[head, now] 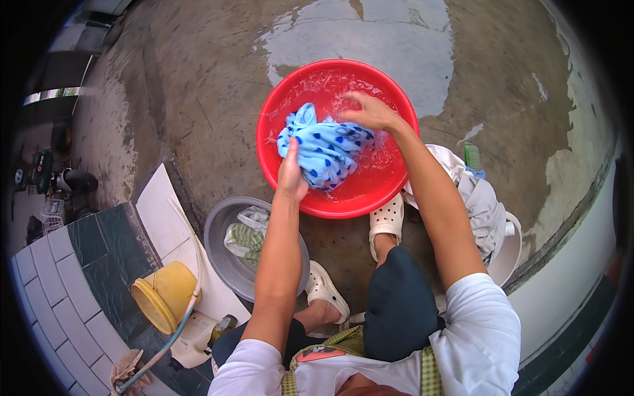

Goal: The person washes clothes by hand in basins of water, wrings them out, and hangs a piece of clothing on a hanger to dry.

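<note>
A wide red plastic basin [342, 210] with water in it stands on the floor before me. My left hand [293, 175] grips the near left side of a wet, light blue cloth with dark blue spots [322, 148]; the thumb lies on top and the fingers are hidden beneath. Part of the cloth rests in the water. Above the water at the right of the basin, my right hand [369, 113] is held with fingers apart and nothing in it. It is close to the cloth's upper right edge.
At left a grey basin [218, 267] holds a green-and-white cloth [245, 237]. White laundry [470, 203] fills a white tub [512, 252] at right, beside a green brush [472, 157]. A yellow bucket [171, 292], a hose [190, 307] and a plastic jug [193, 339] lie lower left. Wet concrete [208, 99] surrounds the basin.
</note>
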Demonstrator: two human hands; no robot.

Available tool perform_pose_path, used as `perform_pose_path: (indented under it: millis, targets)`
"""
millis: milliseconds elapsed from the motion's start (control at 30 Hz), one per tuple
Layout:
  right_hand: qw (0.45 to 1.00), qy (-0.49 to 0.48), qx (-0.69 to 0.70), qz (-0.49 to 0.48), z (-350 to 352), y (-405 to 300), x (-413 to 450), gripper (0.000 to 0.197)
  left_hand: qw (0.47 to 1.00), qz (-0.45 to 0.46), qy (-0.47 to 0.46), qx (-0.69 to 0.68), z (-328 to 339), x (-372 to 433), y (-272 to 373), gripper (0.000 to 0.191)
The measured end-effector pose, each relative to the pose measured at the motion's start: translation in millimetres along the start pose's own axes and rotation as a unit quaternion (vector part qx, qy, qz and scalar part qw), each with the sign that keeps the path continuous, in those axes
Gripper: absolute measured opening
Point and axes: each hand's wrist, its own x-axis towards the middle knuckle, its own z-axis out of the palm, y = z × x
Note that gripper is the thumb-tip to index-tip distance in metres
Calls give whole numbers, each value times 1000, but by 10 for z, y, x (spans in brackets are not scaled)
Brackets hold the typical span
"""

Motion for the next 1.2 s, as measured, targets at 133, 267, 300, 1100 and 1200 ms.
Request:
perform_pose_path:
  millis: [133,267,300,1100,1200]
  targets:
    - [989,4,-144,38,311,421,-176,58,993,-30,-34,-113,-180,88,-144,58]
    - [994,90,29,-62,648,-349,-417,29,987,-62,14,-146,-142,74,-261,63]
    - [987,67,-19,-148,837,-522,-595,27,981,-98,42,-162,-135,108,-261,63]
    - [876,19,407,259,557,-138,-191,76,925,91,-114,-350,270,-206,-106,52]
    - [831,-66,493,250,418,235,-184,57,940,4,-73,-333,280,-26,-202,46]
